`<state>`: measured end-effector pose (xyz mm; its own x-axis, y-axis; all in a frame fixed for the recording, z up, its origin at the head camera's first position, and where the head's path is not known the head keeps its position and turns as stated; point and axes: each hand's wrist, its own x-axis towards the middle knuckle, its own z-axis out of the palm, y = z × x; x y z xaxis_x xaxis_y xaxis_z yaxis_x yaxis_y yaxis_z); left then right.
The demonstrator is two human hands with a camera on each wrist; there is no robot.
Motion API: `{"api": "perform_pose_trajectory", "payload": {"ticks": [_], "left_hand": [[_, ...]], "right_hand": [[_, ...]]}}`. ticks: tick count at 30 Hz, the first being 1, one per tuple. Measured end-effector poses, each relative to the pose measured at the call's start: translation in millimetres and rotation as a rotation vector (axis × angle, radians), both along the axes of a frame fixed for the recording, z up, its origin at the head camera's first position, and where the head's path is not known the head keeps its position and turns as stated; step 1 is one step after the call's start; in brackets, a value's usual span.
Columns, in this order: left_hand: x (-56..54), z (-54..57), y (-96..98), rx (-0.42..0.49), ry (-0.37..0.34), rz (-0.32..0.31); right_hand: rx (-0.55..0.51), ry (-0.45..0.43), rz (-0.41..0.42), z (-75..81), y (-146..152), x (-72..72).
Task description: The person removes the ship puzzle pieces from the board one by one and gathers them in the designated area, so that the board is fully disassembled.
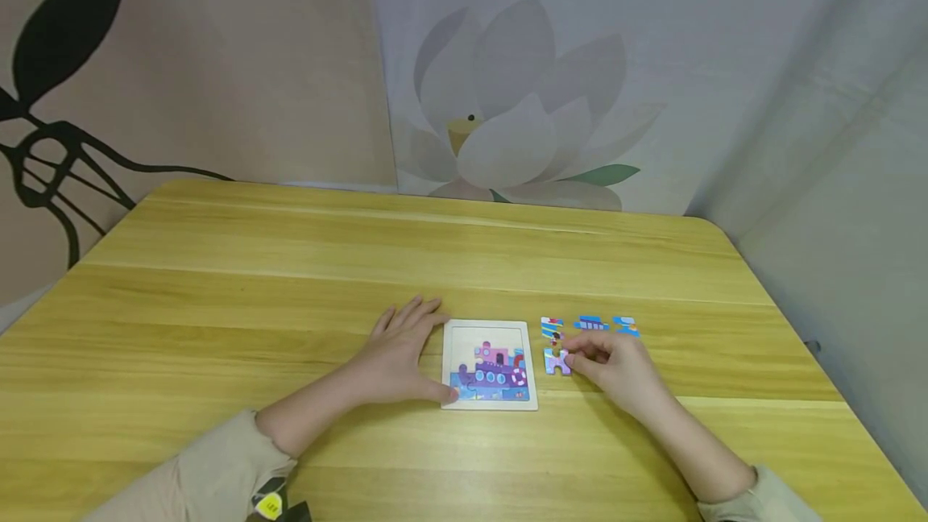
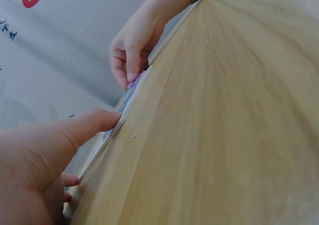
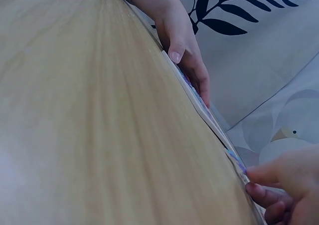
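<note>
A white-framed jigsaw board (image 1: pixel 489 405) lies flat on the table, partly filled with pieces showing a purple and pink ship on blue water. My left hand (image 1: pixel 399 357) is spread along the board's left side, thumb on the lower left corner and fingertips by the upper left corner. To the right of the board, my right hand (image 1: pixel 616 365) pinches the right edge of a light purple puzzle piece (image 1: pixel 554 362) between thumb and index finger. The right wrist view shows this piece edge-on at the right fingertips (image 3: pixel 254 177), low over the wood.
Right of the board lie more loose pieces: a striped piece (image 1: pixel 552 327), a blue and purple piece (image 1: pixel 591 323) and a blue and orange piece (image 1: pixel 626 324). The wooden table (image 1: pixel 290 264) ends at a printed curtain (image 1: pixel 290 63) behind.
</note>
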<state>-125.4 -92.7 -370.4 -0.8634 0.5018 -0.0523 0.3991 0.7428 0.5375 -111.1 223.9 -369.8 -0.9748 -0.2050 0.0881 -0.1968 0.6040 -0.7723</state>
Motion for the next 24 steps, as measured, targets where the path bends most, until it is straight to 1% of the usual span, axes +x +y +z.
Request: {"api": "perform_pose_trajectory", "payload": {"ticks": [3,10,18,24], "left_hand": [[-0.5,-0.8,-0.2,-0.002,-0.001,0.000],[-0.9,-1.0,0.2,-0.006,-0.003,0.001],[-0.8,-0.4,0.4,-0.001,-0.006,-0.002],[-0.3,-0.1,0.2,0.002,-0.005,0.000]], "right_hand": [[0.018,0.028,0.014,0.2,-0.3,-0.2],[0.104,0.118,0.054,2.6,-2.6,0.6],[0.184,0.146,0.023,-0.7,-2.6,0.8],[0.167,0.145,0.005,0.2,-3.8,1.0]]}}
